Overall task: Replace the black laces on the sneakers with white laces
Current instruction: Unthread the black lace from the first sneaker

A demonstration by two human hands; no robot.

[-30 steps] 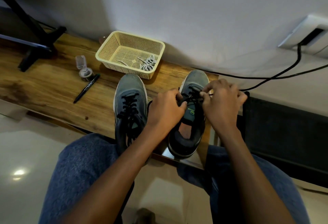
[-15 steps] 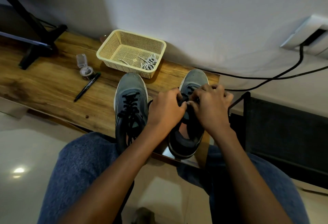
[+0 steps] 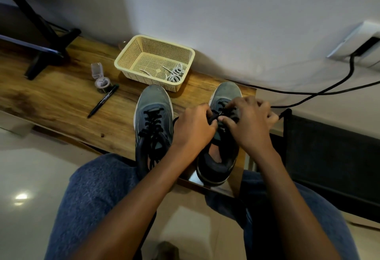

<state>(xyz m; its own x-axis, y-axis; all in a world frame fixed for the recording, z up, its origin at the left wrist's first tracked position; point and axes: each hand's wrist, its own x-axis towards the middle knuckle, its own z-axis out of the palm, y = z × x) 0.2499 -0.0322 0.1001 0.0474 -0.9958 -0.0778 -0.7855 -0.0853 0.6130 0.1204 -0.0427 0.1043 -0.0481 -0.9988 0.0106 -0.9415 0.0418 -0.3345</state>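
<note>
Two grey sneakers stand toes-away on a wooden bench [image 3: 61,103]. The left sneaker [image 3: 153,119] is fully laced in black. Both hands are over the right sneaker [image 3: 221,157]. My left hand [image 3: 193,130] pinches the black lace [image 3: 225,107] at the middle of the tongue. My right hand [image 3: 248,124] curls over the same spot and pinches the lace too, hiding most of the eyelets. White laces [image 3: 174,73] lie coiled in a cream plastic basket [image 3: 127,58] behind the shoes.
A black marker pen [image 3: 102,101] and a small clear open container [image 3: 100,78] lie left of the basket. A black stand [image 3: 47,54] is at far left. Black cables [image 3: 320,93] run along the wall at right, above a dark mesh panel [image 3: 333,157].
My right hand shifted left toward the left hand, then spread slightly back right, staying on the lace of the right sneaker. The left hand has stayed in place.
</note>
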